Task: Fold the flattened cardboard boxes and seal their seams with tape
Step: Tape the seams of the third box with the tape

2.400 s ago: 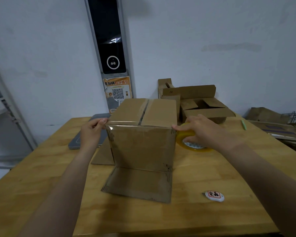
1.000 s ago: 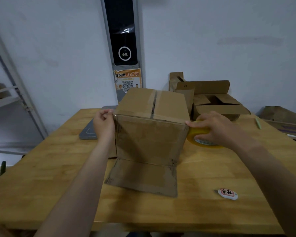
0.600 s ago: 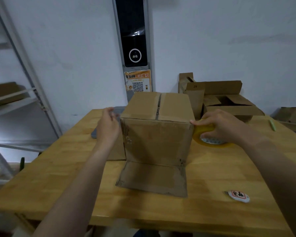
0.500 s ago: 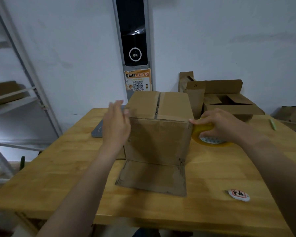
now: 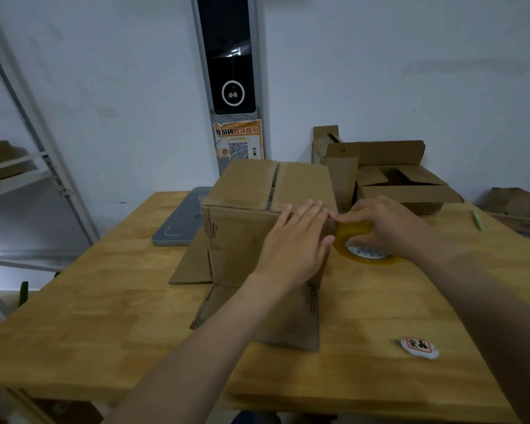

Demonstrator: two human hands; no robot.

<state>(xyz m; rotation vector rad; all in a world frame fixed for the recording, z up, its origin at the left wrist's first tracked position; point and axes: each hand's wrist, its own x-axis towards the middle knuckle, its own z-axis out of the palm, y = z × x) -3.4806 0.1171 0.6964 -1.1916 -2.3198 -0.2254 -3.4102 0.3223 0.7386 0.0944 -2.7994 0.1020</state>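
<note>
The box (image 5: pixel 257 209) stands on the tabletop (image 5: pixel 89 316), its top flaps closed, its lower flaps splayed flat toward the camera and to the left. The left hand (image 5: pixel 294 246) lies flat against the near face by the right top corner, fingers (image 5: pixel 306 212) straight and close together, holding nothing. Just beside that corner, the right hand (image 5: pixel 389 228) has its fingers curled around a yellowish tape roll (image 5: pixel 364 249). A grey scale (image 5: pixel 181 221) sits behind the box on the left, open boxes (image 5: pixel 404 185) behind on the right, and a small white packet (image 5: pixel 418 347) nearer the front edge.
</note>
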